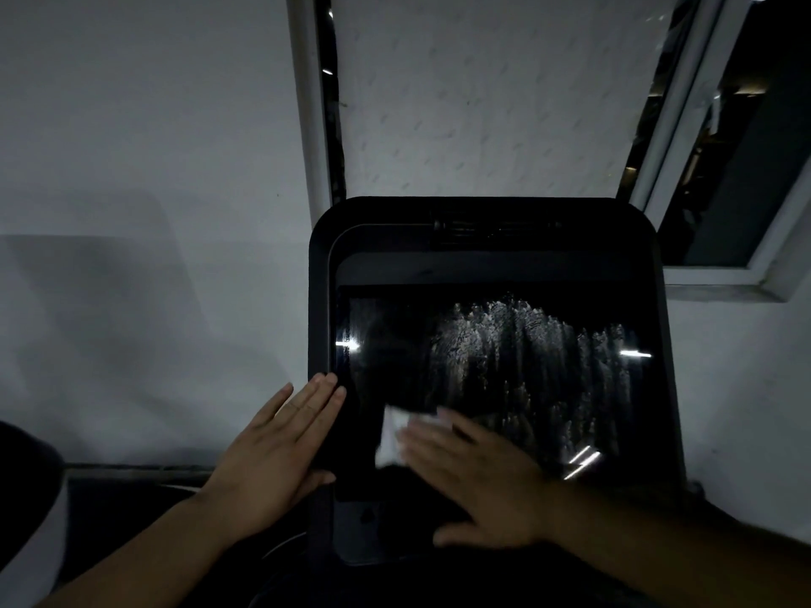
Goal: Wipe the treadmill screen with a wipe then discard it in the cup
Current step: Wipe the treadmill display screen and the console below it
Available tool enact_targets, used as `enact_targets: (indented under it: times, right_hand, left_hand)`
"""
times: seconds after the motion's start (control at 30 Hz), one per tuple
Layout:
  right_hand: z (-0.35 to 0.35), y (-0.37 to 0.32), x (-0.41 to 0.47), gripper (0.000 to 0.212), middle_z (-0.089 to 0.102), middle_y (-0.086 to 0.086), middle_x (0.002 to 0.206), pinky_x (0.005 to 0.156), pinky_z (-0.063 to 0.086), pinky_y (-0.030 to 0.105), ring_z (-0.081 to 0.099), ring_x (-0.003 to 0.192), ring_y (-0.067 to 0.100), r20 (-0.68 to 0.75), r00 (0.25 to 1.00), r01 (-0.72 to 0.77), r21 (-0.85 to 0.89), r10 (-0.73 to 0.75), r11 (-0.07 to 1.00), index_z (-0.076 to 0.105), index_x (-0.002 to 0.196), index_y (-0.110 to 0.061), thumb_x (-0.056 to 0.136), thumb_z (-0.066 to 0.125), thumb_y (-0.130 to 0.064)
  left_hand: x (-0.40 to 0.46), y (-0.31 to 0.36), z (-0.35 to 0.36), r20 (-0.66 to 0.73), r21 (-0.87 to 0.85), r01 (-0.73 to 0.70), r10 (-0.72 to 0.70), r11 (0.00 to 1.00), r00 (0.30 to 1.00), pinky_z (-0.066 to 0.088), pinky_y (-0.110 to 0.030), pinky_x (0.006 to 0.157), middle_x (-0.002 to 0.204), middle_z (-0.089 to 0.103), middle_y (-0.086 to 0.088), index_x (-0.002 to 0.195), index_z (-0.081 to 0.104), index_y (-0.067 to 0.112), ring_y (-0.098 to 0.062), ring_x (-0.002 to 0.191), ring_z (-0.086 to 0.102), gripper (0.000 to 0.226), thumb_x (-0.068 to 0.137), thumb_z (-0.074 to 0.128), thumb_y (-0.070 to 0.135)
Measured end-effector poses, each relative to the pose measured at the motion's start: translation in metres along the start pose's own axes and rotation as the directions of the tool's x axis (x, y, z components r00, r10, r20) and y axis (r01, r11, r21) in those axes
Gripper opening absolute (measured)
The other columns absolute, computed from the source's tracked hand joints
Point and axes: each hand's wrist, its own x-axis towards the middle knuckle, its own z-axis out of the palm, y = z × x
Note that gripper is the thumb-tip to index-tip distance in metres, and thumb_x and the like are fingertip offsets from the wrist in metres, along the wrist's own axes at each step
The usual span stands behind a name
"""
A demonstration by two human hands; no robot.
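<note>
The black treadmill screen [504, 370] fills the middle of the view, streaked with wet smears across its upper and right parts. A white wipe [395, 436] lies flat on the lower left of the glass. My right hand [478, 480] presses on it with the fingers spread; the hand is blurred. My left hand [272, 454] rests flat and open against the left edge of the console frame [318, 300], fingertips touching the bezel. No cup is in view.
A white wall is behind and to the left. A window frame [684, 168] with dark panes stands behind and to the right of the console. A dark shape [26, 467] sits at the left edge.
</note>
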Motion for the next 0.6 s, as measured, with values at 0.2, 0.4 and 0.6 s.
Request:
enact_targets:
  times: [0.2,0.4,0.6]
  right_hand:
    - [-0.003,0.028,0.009,0.090,0.017,0.013,0.173,0.129,0.012,0.057,0.005,0.162,0.026,0.024,0.997,0.073,-0.060,-0.071,0.996,0.026,0.164,-0.007,0.102,0.033,-0.073]
    - [-0.036,0.087,0.055,0.094,0.012,0.013,0.174,0.129,0.013,0.056,0.006,0.162,0.028,-0.029,0.978,-0.210,-0.138,0.208,0.968,0.021,0.164,-0.006,0.102,0.028,-0.075]
    - [0.002,0.003,0.010,0.090,0.014,0.013,0.174,0.128,0.011,0.058,0.002,0.162,0.029,-0.029,1.000,-0.005,0.006,0.005,1.000,0.028,0.163,-0.009,0.102,0.035,-0.074]
  left_hand:
    - [0.001,-0.001,0.001,0.012,0.000,0.005,-0.005,1.000,1.000,0.019,-0.046,0.125,0.171,0.025,-0.015,0.165,0.021,0.008,-0.026,0.159,0.023,0.099,0.086,0.048,0.061]
    - [0.000,0.000,-0.002,0.014,0.003,0.006,-0.006,1.000,1.000,0.018,-0.046,0.125,0.172,0.023,-0.015,0.165,0.018,0.008,-0.026,0.159,0.022,0.098,0.088,0.046,0.062]
    - [0.001,0.000,-0.001,-0.001,0.003,0.000,0.000,1.000,1.000,0.019,-0.046,0.125,0.170,0.026,-0.017,0.164,0.021,0.007,-0.027,0.158,0.025,0.097,0.088,0.047,0.060]
